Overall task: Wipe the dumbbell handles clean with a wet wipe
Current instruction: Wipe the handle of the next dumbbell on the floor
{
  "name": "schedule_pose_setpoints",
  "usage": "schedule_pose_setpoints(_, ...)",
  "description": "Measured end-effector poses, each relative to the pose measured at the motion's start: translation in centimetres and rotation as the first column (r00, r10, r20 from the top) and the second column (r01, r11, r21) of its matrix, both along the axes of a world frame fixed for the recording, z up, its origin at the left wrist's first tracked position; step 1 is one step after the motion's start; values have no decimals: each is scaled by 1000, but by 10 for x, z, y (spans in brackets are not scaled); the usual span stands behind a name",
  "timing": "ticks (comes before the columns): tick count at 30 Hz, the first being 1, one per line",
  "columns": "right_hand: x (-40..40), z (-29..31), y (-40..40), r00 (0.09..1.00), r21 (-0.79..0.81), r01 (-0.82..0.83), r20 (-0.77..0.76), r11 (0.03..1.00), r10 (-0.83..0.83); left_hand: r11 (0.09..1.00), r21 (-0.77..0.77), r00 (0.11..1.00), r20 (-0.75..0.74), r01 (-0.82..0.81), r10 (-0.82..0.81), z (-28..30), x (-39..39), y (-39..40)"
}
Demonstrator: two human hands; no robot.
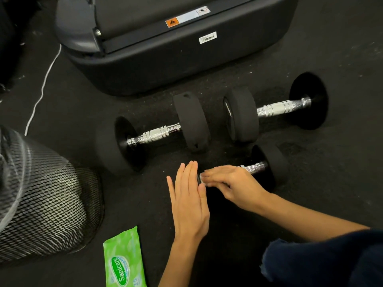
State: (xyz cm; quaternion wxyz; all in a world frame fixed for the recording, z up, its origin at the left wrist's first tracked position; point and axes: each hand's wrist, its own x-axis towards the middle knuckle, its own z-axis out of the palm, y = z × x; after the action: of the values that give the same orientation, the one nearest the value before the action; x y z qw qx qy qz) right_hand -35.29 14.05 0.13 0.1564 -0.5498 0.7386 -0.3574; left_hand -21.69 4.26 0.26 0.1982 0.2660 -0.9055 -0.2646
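Beside the mesh bin (41,193), flat left hand (189,206) steadies the near dumbbell (263,170); right hand (232,183) fingers wrap its handle.

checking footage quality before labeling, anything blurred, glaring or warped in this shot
Head view: the right hand on the nearest dumbbell is motion-blurred; the left hand is sharper. Chrome handles on the two far dumbbells glint brightly. The dim black floor swallows detail; the mesh bin bulges from wide-angle distortion.
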Motion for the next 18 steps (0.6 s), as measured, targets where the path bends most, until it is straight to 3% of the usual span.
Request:
schedule_pose_setpoints(4,-1,-8,16,995,-30,-85,-52,996,83,1000,13,1000,-3,4,-4,2,1,1)
schedule_pose_setpoints(8,-10,1,2,1000,-50,16,26,999,-15,1000,17,1000,9,-5,5,1,2,3)
schedule_pose_setpoints(13,-2,-11,20,991,-77,-96,-97,992,89,1000,-9,1000,13,9,-9,0,3,3)
schedule_pose_setpoints(18,-3,-15,8,996,-125,4,-93,992,-16,1000,-20,1000,27,-2,2,1,1,0)
